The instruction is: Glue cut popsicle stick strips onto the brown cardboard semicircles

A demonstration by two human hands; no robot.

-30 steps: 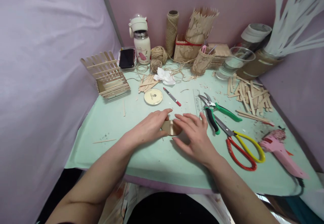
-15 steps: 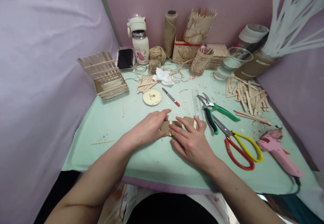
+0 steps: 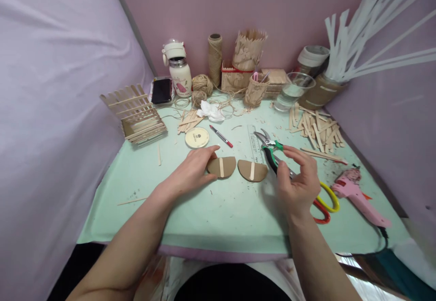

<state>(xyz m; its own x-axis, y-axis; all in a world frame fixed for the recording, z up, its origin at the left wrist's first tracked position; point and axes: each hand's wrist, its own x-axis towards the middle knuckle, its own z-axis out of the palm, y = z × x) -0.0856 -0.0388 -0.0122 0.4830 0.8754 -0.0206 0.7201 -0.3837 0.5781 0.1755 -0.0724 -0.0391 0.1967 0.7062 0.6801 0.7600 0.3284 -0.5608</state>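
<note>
Two brown cardboard half-discs lie side by side, the left half-disc and the right half-disc, each crossed by a short wooden strip. My left hand rests on the table, its thumb and fingers around the left end of the left piece. Over the green-handled pruning shears is my right hand, thumb and fingers apart. It covers part of the shears' handles and of the scissors with red and yellow grips; whether a fingertip touches a handle I cannot tell.
A clear ruler, a pen and a round cream lid lie behind the half-discs. At right are a pink glue gun and piled wooden sticks. An open cup of water stands behind. A stick basket sits left.
My right hand has lifted off the cardboard and moved right to the pruning shears, uncovering both half-discs. My left hand stays by the left piece. The view has shifted a little.
</note>
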